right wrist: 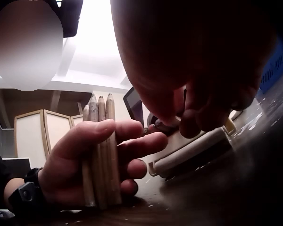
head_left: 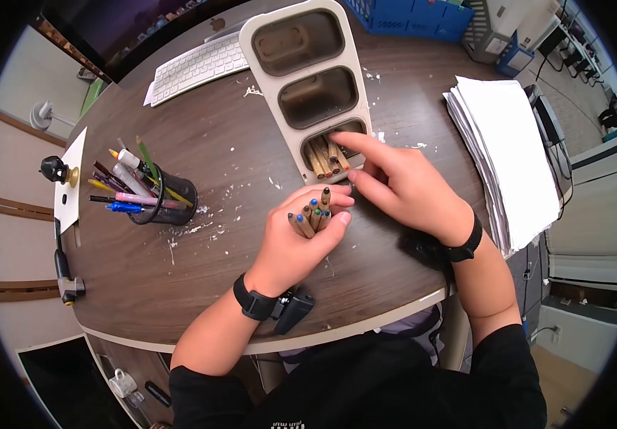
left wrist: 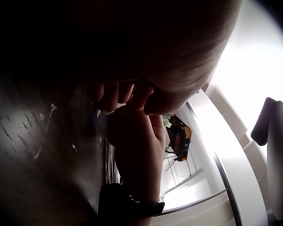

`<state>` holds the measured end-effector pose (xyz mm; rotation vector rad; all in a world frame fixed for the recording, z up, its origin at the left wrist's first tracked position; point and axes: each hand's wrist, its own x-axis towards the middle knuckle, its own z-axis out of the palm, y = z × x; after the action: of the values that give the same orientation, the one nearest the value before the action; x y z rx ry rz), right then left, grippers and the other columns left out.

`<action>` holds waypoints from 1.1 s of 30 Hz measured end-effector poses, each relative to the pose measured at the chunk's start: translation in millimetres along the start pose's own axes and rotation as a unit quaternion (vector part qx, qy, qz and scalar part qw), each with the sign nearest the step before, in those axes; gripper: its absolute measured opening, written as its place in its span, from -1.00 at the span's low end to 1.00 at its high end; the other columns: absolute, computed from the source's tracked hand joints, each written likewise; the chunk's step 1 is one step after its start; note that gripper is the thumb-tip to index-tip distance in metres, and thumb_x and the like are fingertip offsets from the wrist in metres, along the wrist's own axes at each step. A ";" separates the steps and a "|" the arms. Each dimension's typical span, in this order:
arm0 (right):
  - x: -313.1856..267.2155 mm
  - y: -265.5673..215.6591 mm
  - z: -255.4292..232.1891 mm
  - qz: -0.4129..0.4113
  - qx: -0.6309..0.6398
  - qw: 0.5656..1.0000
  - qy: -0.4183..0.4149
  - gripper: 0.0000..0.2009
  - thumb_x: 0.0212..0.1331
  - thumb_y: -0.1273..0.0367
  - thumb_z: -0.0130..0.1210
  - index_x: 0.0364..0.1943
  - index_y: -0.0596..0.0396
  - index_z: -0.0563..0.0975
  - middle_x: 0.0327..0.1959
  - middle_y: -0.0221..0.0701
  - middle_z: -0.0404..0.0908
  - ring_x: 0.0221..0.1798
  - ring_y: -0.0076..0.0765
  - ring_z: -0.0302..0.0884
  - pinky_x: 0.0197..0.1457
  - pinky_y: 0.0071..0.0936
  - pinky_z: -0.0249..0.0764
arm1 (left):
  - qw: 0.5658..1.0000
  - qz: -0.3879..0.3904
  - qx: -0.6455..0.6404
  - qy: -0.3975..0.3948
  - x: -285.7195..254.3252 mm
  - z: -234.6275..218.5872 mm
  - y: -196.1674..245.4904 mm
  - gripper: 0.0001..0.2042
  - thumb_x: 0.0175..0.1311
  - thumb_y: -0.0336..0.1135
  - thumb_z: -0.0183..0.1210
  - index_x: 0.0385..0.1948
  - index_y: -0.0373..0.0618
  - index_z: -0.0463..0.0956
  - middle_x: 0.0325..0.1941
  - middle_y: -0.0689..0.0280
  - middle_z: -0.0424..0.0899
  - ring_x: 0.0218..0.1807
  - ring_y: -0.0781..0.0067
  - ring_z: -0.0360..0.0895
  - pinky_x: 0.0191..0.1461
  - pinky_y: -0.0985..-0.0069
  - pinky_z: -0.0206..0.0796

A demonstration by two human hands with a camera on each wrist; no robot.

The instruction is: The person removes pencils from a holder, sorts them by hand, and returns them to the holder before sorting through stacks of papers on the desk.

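Observation:
My left hand (head_left: 290,239) grips a bundle of several wooden pencils (head_left: 310,217), points up, just in front of the tray; in the right wrist view its thumb and fingers wrap round the pencils (right wrist: 102,150). The beige tray (head_left: 273,107) has three compartments, and its nearest one holds several more pencils (head_left: 321,159) lying side by side. Over that compartment is my right hand (head_left: 412,182), index finger reaching in at the pencils and thumb at the tray's near right rim. Whether it pinches one is hidden. The left wrist view is mostly dark, with the right hand (left wrist: 137,146) beyond the left fingers.
A black mesh cup (head_left: 180,196) of pens stands on the left, a white keyboard (head_left: 198,69) behind it. To the right lies a stack of paper (head_left: 505,150). A blue basket (head_left: 412,18) stands at the back. Pale shavings are scattered across the table (head_left: 215,286).

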<state>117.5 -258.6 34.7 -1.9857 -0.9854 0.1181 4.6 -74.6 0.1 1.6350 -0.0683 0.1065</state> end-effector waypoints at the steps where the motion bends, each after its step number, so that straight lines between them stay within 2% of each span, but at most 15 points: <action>1: -0.7 0.5 0.5 0.001 0.001 1.000 0.000 -0.60 0.28 0.42 0.20 0.21 0.00 0.54 -0.52 -0.20 0.64 -0.46 0.01 0.65 -0.32 -0.22 0.56 | 1.000 0.004 -0.020 0.017 -0.3 1.0 -0.8 -0.82 0.32 -0.46 0.31 -0.08 -0.26 0.69 0.03 0.19 0.73 -0.07 0.44 0.69 0.09 0.46 0.53; 4: -1.3 1.8 -3.9 -0.002 -0.039 0.999 -0.010 -0.61 0.27 0.42 0.15 0.20 -0.02 0.55 -0.48 -0.19 0.68 -0.42 0.01 0.68 -0.31 -0.19 0.57 | 1.000 0.009 -0.003 0.004 -0.4 -1.4 -2.0 -0.81 0.33 -0.46 0.30 -0.07 -0.27 0.69 0.06 0.18 0.72 -0.05 0.45 0.69 0.09 0.47 0.53; 6: -0.9 0.5 -8.4 0.070 -0.034 0.997 -0.015 -0.61 0.26 0.41 0.13 0.20 -0.03 0.54 -0.45 -0.15 0.69 -0.39 0.05 0.69 -0.29 -0.13 0.58 | 1.000 -0.008 -0.014 -0.005 -0.7 -2.2 3.3 -0.81 0.36 -0.47 0.28 -0.06 -0.30 0.68 0.14 0.15 0.68 0.00 0.43 0.68 0.15 0.45 0.53; 7: -0.6 0.3 -7.1 0.070 -0.033 0.997 -0.016 -0.61 0.26 0.41 0.13 0.20 -0.03 0.54 -0.45 -0.15 0.69 -0.39 0.05 0.69 -0.29 -0.13 0.58 | 0.999 -0.026 -0.026 -0.015 -1.6 -2.4 5.1 -0.81 0.40 -0.49 0.25 -0.04 -0.34 0.67 0.21 0.13 0.64 0.05 0.41 0.67 0.20 0.43 0.52; 10: -0.1 1.5 -3.9 0.066 -0.036 0.997 0.010 -0.60 0.27 0.38 0.12 0.21 -0.01 0.53 -0.45 -0.11 0.69 -0.37 0.10 0.69 -0.26 -0.07 0.57 | 1.000 -0.022 -0.006 -0.016 -1.2 -3.1 4.0 -0.81 0.40 -0.49 0.25 -0.04 -0.35 0.66 0.21 0.14 0.64 0.05 0.41 0.67 0.20 0.44 0.52; 12: -3.4 6.7 2.6 0.050 -0.061 0.997 -0.007 -0.56 0.27 0.48 0.08 0.26 0.15 0.50 -0.50 -0.23 0.62 -0.47 -0.21 0.60 -0.27 -0.30 0.53 | 1.000 -0.013 -0.013 -0.005 -0.2 -1.3 1.3 -0.81 0.36 -0.47 0.28 -0.05 -0.31 0.67 0.15 0.16 0.67 0.00 0.44 0.68 0.14 0.46 0.52; 16: -2.6 2.2 3.1 0.073 -0.057 0.995 -0.031 -0.56 0.29 0.48 0.05 0.28 0.16 0.49 -0.50 -0.21 0.62 -0.46 -0.20 0.62 -0.26 -0.26 0.53 | 0.999 -0.003 -0.036 0.010 -0.7 0.6 -1.5 -0.80 0.33 -0.46 0.30 -0.05 -0.27 0.68 0.05 0.19 0.70 -0.07 0.48 0.68 0.08 0.48 0.53; 18: -3.2 7.1 5.4 0.057 0.001 0.998 -0.038 -0.58 0.29 0.38 0.07 0.25 0.09 0.49 -0.46 -0.03 0.66 -0.36 0.22 0.66 -0.23 0.02 0.55 | 0.999 0.001 -0.031 0.012 -0.1 0.3 -2.8 -0.80 0.32 -0.46 0.31 -0.06 -0.26 0.68 0.03 0.20 0.70 -0.07 0.48 0.67 0.08 0.47 0.53; 22: -2.4 0.0 2.7 0.058 0.016 0.998 -0.024 -0.59 0.27 0.41 0.08 0.23 0.05 0.51 -0.53 -0.09 0.63 -0.42 0.17 0.65 -0.30 -0.06 0.54 | 1.000 0.010 -0.011 0.021 -0.3 0.2 -3.1 -0.79 0.31 -0.43 0.32 -0.06 -0.25 0.68 0.00 0.22 0.69 -0.08 0.47 0.67 0.09 0.46 0.51; 24: -1.5 -7.6 -4.0 0.065 -0.010 0.997 -0.039 -0.64 0.24 0.41 0.16 0.14 0.03 0.56 -0.61 -0.23 0.58 -0.52 -0.07 0.62 -0.39 -0.24 0.50 | 0.999 -0.015 -0.013 0.029 -2.1 0.1 -1.4 -0.79 0.30 -0.43 0.32 -0.07 -0.26 0.68 -0.02 0.23 0.70 -0.08 0.46 0.66 0.08 0.46 0.50; 25: -1.2 -9.6 -6.2 0.064 -0.010 0.997 -0.039 -0.64 0.24 0.41 0.16 0.14 0.03 0.56 -0.61 -0.23 0.58 -0.52 -0.07 0.62 -0.39 -0.24 0.50 | 0.998 -0.041 -0.016 0.036 -2.6 0.1 -0.9 -0.79 0.29 -0.43 0.32 -0.08 -0.27 0.67 -0.05 0.25 0.70 -0.09 0.45 0.66 0.08 0.46 0.49; 27: -2.7 -13.1 -8.7 0.034 0.059 0.992 -0.102 -0.72 0.20 0.38 0.26 0.01 0.03 0.62 -0.66 -0.36 0.52 -0.58 -0.31 0.56 -0.43 -0.40 0.46 | 0.999 -0.027 -0.005 0.036 -1.4 -0.1 0.2 -0.79 0.28 -0.44 0.32 -0.08 -0.28 0.67 -0.09 0.25 0.70 -0.11 0.44 0.65 0.06 0.47 0.49; 28: -3.8 -17.7 -7.4 0.041 0.102 0.989 -0.103 -0.71 0.21 0.47 0.28 0.02 0.13 0.65 -0.63 -0.46 0.53 -0.57 -0.64 0.43 -0.45 -0.55 0.36 | 0.999 -0.014 0.005 0.034 -1.2 0.0 0.6 -0.79 0.27 -0.45 0.31 -0.09 -0.28 0.66 -0.13 0.25 0.71 -0.13 0.44 0.65 0.04 0.47 0.48; 29: -3.9 -17.6 -4.5 0.041 0.103 0.989 -0.102 -0.71 0.21 0.47 0.28 0.02 0.13 0.65 -0.63 -0.46 0.53 -0.57 -0.64 0.43 -0.45 -0.55 0.36 | 0.999 -0.014 0.006 0.034 -1.6 0.0 0.6 -0.79 0.27 -0.45 0.31 -0.09 -0.28 0.66 -0.13 0.25 0.71 -0.13 0.44 0.65 0.04 0.47 0.48; 33: -2.6 -3.9 5.1 -0.049 0.078 0.993 -0.078 -0.67 0.21 0.42 0.38 0.06 0.13 0.67 -0.56 -0.44 0.61 -0.55 -0.60 0.49 -0.43 -0.54 0.41 | 1.000 -0.021 0.002 0.022 -1.7 -2.1 -4.8 -0.79 0.26 -0.47 0.30 -0.09 -0.28 0.66 -0.16 0.22 0.72 -0.16 0.40 0.65 0.00 0.48 0.49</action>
<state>111.2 -255.9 33.9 -1.8028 -1.1358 0.2902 3.4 -72.2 -4.8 1.6375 -0.0011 0.1101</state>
